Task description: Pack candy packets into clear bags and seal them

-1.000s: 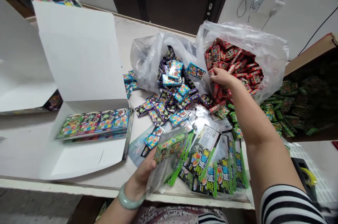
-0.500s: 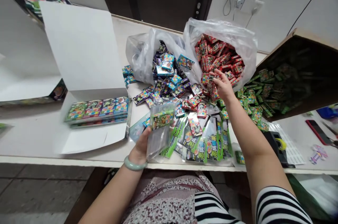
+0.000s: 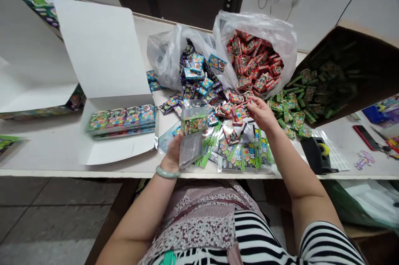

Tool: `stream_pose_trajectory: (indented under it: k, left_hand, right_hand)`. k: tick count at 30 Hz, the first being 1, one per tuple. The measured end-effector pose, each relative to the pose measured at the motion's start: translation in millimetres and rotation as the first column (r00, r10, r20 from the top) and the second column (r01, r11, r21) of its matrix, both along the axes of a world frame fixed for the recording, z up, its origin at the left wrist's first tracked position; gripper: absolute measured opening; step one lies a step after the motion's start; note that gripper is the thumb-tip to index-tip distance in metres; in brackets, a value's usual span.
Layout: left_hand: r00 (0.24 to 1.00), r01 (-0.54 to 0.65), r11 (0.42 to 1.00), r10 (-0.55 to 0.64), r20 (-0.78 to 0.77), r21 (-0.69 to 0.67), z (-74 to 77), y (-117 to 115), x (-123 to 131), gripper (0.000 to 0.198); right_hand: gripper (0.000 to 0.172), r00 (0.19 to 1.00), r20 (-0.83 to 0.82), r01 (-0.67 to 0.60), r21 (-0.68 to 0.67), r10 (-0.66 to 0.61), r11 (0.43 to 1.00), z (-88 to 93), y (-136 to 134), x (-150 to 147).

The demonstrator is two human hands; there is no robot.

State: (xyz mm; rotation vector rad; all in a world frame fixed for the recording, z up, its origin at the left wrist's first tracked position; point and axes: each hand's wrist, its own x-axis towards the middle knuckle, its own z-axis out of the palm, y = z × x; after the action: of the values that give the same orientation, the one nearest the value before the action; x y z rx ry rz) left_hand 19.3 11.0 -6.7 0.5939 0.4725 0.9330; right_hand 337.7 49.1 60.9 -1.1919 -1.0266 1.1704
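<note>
My left hand [image 3: 174, 148], with a pale green bangle at its wrist, is closed round a clear plastic box [image 3: 191, 144]. A green candy packet [image 3: 195, 125] lies across the inside of that box. My right hand [image 3: 261, 111] pinches a small red packet [image 3: 246, 103] over the red part of the loose pile. Behind it, a clear bag holds many red packets [image 3: 249, 63]. Blue and purple packets [image 3: 196, 67] spill from another bag to its left. Printed green and black bags [image 3: 245, 154] lie flat under and beside the pile.
An open white carton [image 3: 106, 154] at the left holds rows of colourful packets. Green packets [image 3: 296, 119] spill from a brown carton [image 3: 352, 73] at the right. A tape dispenser [image 3: 318, 154] and a red phone [image 3: 366, 137] lie near the right front edge.
My right hand has drawn back from the red bag's mouth towards the loose pile, with a red packet in its fingers. My left hand still holds the box. The view has shifted slightly.
</note>
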Motion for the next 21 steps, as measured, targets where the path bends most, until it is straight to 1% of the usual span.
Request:
stream_pose_trajectory:
  k: [6,8,11,13,14,15,16,17,18,19,20,21]
  left_hand:
    - [0.999,-0.027,1.0,0.028,-0.032,0.013,8.1,-3,3,0.08]
    - [0.998,-0.042,0.998,0.044,-0.049,0.037,9.0,-2,4,0.081]
    - [0.994,-0.066,0.994,0.073,-0.079,0.084,6.4,0,5,0.082]
    - [0.992,-0.07,0.988,0.083,-0.093,0.134,4.9,1,6,0.081]
    - [0.991,-0.071,0.984,0.087,-0.098,0.164,5.3,1,6,0.08]
    - [0.99,-0.071,0.978,0.092,-0.103,0.196,6.7,0,7,0.079]
    - [0.989,-0.076,0.971,0.103,-0.109,0.228,9.4,-2,8,0.078]
    - [0.986,-0.086,0.961,0.119,-0.116,0.261,13.3,-5,10,0.078]
    - [0.982,-0.101,0.95,0.142,-0.122,0.295,18.0,-9,11,0.078]
    - [0.977,-0.125,0.937,0.174,-0.126,0.327,23.2,-14,11,0.078]
    - [0.969,-0.146,0.924,0.206,-0.137,0.354,28.5,-18,11,0.078]
    - [0.959,-0.158,0.911,0.234,-0.162,0.38,33.2,-21,10,0.079]
  right_hand:
    - [0.043,0.998,-0.005,0.067,-0.045,-0.067,0.997,-9.5,-61,12]
    - [0.043,0.997,-0.016,0.073,-0.058,-0.074,0.996,-13.7,-77,16]
    - [0.043,0.997,0.004,0.082,-0.079,-0.082,0.993,-22.1,-95,21]
    - [0.04,0.987,0.078,0.145,-0.033,-0.142,0.989,-29.3,-102,24]
    - [0.037,0.969,0.152,0.192,0.028,-0.194,0.981,-33.3,-105,25]
    - [0.031,0.935,0.255,0.223,0.111,-0.245,0.968,-37.7,-109,26]
    - [0.025,0.88,0.379,0.221,0.204,-0.285,0.954,-42.4,-112,26]
    - [0.018,0.806,0.509,0.177,0.281,-0.303,0.943,-47.3,-116,26]
    - [0.013,0.718,0.631,0.103,0.321,-0.294,0.941,-52.5,-121,26]
    - [0.011,0.631,0.732,0.015,0.32,-0.257,0.947,-57.4,-126,26]
    - [0.013,0.556,0.806,-0.071,0.287,-0.201,0.955,-61.9,-131,26]
    - [0.014,0.501,0.853,-0.143,0.244,-0.143,0.959,-65.4,-137,26]
